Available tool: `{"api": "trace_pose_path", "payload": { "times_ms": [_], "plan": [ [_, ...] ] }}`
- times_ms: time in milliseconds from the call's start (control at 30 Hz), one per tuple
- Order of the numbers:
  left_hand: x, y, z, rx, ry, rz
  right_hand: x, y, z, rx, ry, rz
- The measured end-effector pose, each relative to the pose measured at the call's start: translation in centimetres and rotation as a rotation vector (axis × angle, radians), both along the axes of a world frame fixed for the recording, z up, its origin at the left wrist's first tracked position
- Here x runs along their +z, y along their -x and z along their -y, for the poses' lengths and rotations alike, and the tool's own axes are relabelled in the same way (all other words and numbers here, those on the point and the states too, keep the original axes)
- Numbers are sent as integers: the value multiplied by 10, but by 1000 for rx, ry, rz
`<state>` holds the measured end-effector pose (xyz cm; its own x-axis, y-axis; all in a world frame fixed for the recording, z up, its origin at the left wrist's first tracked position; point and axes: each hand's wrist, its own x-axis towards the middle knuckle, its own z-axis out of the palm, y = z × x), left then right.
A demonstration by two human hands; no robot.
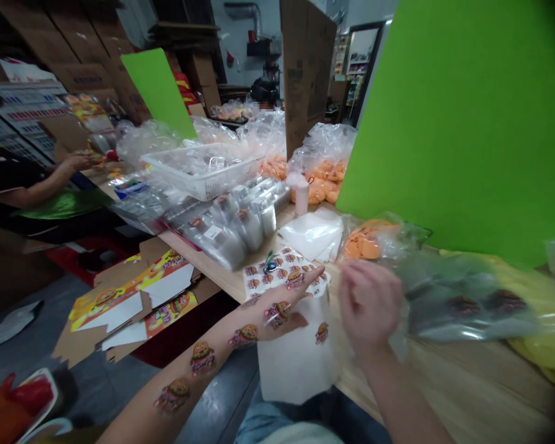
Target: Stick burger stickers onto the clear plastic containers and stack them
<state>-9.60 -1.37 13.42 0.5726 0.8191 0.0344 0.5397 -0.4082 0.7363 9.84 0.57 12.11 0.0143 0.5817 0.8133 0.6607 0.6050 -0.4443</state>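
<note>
My left hand (290, 306) is stretched out flat over a white sticker sheet (287, 364), its fingers apart. Several cartoon burger stickers (202, 357) run along the back of that hand and up the forearm. The sheet lies on the table's edge and hangs down over it. Rows of burger stickers show on its far part, with a single burger sticker (322, 333) on its bare lower part. Right of the sheet, my right hand (370, 302) is raised with curled fingers, blurred by motion; anything pinched in it is hidden. A small green and blue item (270, 265) rests on the sheet.
Clear plastic packs (222, 234) and a white basket (213, 182) stand to the left. Bagged orange pieces (365, 240) lie beyond my hands, before a green board (457, 123). Printed cardboard (134, 296) lies lower left. Another person's arm (50, 179) works at far left.
</note>
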Motion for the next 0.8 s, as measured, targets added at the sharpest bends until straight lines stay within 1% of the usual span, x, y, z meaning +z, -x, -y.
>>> {"api": "trace_pose_path", "payload": {
  "times_ms": [33,67,100,133,167,200,233,267,333,367,400,433,467,533,600,667,733,767,800],
  "plan": [
    [1,0,-1,2,-13,-7,1,4,3,86,-8,120],
    [1,1,-1,3,-13,-9,1,6,5,150,11,175],
    [2,3,-2,5,2,-6,-1,7,7,178,56,162],
    [3,5,-3,1,27,7,-4,5,8,172,122,85],
    [4,8,-3,-11,63,24,-8,2,8,151,214,-38],
    [5,11,-4,-23,99,50,-11,-2,7,137,336,-183],
    [6,14,-5,-32,134,83,-15,-5,6,151,490,-330],
    [6,17,-6,-41,172,115,-19,-9,5,212,674,-458],
    [7,23,-8,-53,267,171,-23,-11,4,452,1062,-625],
    [7,27,-9,-54,314,204,-23,-11,4,573,1211,-679],
    [7,31,-10,-59,357,239,-23,-10,5,660,1307,-731],
    [8,36,-10,-70,398,271,-21,-8,6,702,1344,-786],
    [8,41,-9,-82,427,296,-19,-6,7,703,1331,-840],
    [9,49,-7,-93,434,312,-14,-3,8,635,1222,-895],
    [10,50,-6,-59,389,307,-7,1,9,567,1106,-864],
    [10,42,-7,14,345,331,-3,4,9,561,1049,-787],
    [9,28,-13,45,346,372,-1,7,10,572,1018,-694],
    [8,20,-16,44,336,392,-2,7,12,526,959,-638],
    [7,13,-19,37,315,413,-3,7,14,431,850,-568]
  ]
}}
